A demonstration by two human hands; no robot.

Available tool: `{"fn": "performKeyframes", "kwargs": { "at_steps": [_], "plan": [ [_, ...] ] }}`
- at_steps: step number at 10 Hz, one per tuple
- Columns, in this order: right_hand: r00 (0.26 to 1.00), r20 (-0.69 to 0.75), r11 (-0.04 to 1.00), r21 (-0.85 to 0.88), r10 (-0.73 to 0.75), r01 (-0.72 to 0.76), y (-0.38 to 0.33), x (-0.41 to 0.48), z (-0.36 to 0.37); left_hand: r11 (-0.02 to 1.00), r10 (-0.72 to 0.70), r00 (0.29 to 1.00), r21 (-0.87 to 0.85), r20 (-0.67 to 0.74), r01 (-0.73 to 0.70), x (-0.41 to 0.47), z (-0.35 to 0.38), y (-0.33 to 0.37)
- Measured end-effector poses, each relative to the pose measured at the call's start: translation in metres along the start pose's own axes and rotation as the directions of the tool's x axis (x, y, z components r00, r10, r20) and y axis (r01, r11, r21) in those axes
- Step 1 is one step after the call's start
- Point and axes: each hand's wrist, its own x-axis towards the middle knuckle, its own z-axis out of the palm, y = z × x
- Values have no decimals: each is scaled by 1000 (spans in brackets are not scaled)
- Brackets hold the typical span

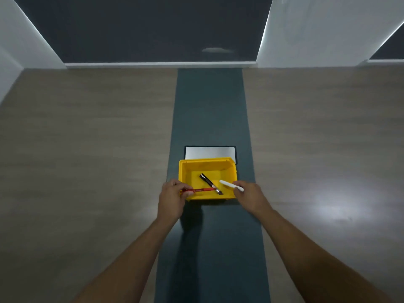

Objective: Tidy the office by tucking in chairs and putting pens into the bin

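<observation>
A yellow bin (183, 171) sits on the dark strip running down the middle of the table. Inside it lies a black pen (207, 181), slanted from upper left to lower right. My left hand (172, 199) is at the bin's near left corner, pinching a red pen (202, 190) whose tip reaches over the bin. My right hand (249, 194) is at the near right corner, holding a white pen (228, 184) that points left over the bin's rim.
A silver plate in a black frame (209, 152) lies flush in the strip just behind the bin. Wood-tone table surface (87, 149) spreads to both sides. Beyond the far table edge are a dark panel and white walls.
</observation>
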Motion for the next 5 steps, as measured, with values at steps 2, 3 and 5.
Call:
{"fn": "performKeyframes", "kwargs": {
  "at_steps": [2, 3, 5],
  "plan": [
    [991, 134, 994, -101, -23, 37, -9, 27, 5, 993, 46, 999, 112, 11, -47, 21, 14, 8],
    [985, 174, 997, -80, -1, 15, -17, 33, 8, 984, 38, 999, 174, 28, -42, 26, 16, 11],
    [990, 137, 999, -32, 22, -18, -19, 25, 12, 989, 54, 998, 134, 43, -59, 27, 13, 8]
  ]
}}
